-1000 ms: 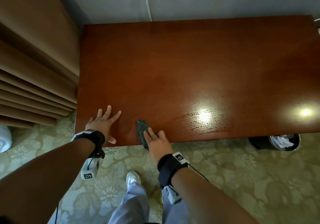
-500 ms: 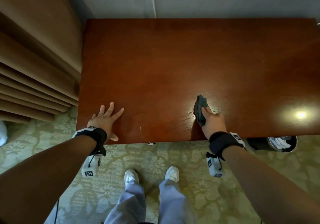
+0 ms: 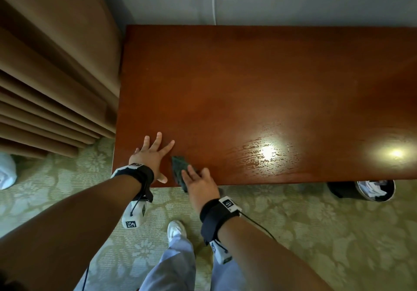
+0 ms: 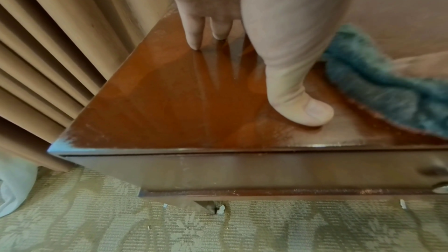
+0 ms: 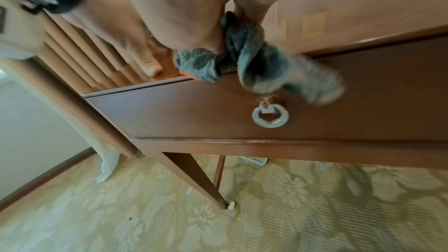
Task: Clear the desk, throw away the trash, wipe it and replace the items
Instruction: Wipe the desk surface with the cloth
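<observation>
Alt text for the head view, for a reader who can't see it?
Seen from above, a person's right hand presses a dark green cloth onto the near edge of a reddish wooden desk, while the left hand rests flat, fingers spread, beside it. Tan curtains hang at the left; a black bin stands on the patterned carpet at the right.

Warm dim light, two bright glare spots along the glossy worktop's (image 3: 248, 76) near edge, wide-angle bending at edges, right-wrist view motion-blurred
</observation>
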Tool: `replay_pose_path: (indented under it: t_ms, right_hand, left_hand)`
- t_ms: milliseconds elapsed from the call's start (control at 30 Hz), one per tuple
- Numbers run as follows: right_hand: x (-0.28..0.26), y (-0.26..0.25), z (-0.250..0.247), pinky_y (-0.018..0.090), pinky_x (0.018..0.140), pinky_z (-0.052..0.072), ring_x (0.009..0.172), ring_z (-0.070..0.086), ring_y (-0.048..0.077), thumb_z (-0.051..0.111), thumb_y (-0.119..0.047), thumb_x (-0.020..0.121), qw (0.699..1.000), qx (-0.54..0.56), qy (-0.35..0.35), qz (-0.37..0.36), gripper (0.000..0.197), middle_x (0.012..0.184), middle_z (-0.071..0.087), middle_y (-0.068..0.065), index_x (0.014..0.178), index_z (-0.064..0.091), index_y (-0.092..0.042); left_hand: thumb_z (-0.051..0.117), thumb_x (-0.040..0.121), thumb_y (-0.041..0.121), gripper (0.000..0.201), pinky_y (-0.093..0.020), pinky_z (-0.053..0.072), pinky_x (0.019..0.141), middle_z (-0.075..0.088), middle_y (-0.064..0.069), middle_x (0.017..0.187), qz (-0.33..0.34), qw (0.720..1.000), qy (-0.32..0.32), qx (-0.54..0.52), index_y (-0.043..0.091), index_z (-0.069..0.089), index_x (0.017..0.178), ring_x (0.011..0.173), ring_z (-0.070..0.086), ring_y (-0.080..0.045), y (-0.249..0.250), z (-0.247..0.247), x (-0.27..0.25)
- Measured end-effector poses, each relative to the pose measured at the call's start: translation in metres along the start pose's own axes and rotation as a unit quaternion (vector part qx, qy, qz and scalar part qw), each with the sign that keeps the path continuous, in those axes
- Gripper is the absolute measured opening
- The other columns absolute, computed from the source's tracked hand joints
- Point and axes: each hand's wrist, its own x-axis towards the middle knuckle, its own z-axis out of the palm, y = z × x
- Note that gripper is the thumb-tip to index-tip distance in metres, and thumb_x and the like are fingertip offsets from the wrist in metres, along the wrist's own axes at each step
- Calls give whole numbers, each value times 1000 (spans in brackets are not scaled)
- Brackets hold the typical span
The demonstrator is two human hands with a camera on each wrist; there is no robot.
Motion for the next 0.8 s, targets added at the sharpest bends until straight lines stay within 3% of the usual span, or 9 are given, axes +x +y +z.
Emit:
replay_pose_path:
  t_ms: [133, 233, 367, 433, 500, 600, 700, 800]
  right_hand:
    - [0, 3, -1, 32, 95, 40, 114, 33, 30, 36, -12, 101, 1000, 20, -8, 1, 58, 163, 14, -3, 155, 19, -24]
    - [-2, 33, -9, 30, 98, 40, 119, 32, 28, 39, -5, 97, 1000, 24, 0, 16, 65, 163, 15, -9, 155, 19, -28]
    - [-19, 105, -36, 35, 113, 35, 132, 34, 28, 46, 3, 91, 980, 81, 76, 168, 75, 159, 27, -5, 154, 23, -32]
    - [-30, 138, -51, 34, 111, 37, 125, 43, 27, 50, -2, 94, 957, 127, 95, 243, 70, 154, 35, 2, 153, 28, -32]
    - [-31, 156, -58, 31, 108, 41, 120, 44, 27, 49, -5, 95, 950, 123, 89, 274, 67, 154, 33, 0, 153, 27, -32]
    - [-18, 146, -50, 29, 102, 43, 119, 39, 28, 46, -12, 97, 957, 84, 75, 269, 64, 160, 25, -7, 154, 23, -30]
    - [-5, 102, -36, 34, 113, 34, 131, 30, 30, 49, -5, 94, 963, 116, 76, 231, 70, 161, 23, -8, 154, 23, -30]
    - [11, 37, -25, 36, 114, 30, 135, 24, 35, 45, -1, 94, 985, 86, 43, 146, 72, 162, 18, -8, 155, 18, -29]
  left_hand:
    - [82, 70, 51, 129, -51, 19, 119, -34, 2, 157, 5, 1000, 0, 1, 49, -20, 147, 148, -17, -34, 0, 0, -1]
    - [82, 69, 51, 129, -51, 20, 119, -34, 1, 157, 7, 1000, -4, -4, 49, -21, 147, 148, -17, -35, -1, -1, -2]
    - [82, 70, 51, 129, -51, 20, 118, -34, 2, 157, 10, 1000, -6, -8, 49, -21, 147, 148, -17, -34, 0, -4, -3]
    - [82, 70, 51, 129, -51, 20, 118, -34, 2, 157, 12, 1000, -7, -10, 49, -21, 147, 148, -18, -34, -1, -4, -3]
    - [82, 70, 51, 129, -52, 20, 118, -34, 3, 157, 15, 1000, -7, -14, 49, -20, 147, 148, -18, -34, -2, -4, -2]
    - [82, 70, 50, 128, -53, 19, 118, -34, 3, 157, 18, 1000, -12, -16, 50, -19, 147, 148, -19, -34, -4, -3, -1]
    - [82, 70, 51, 128, -54, 20, 117, -34, 2, 157, 24, 1000, -11, -12, 49, -20, 148, 148, -19, -35, -4, -2, 1]
    - [81, 70, 53, 126, -53, 22, 117, -32, 2, 158, 38, 999, -3, -13, 46, -17, 150, 148, -17, -35, -7, -1, -1]
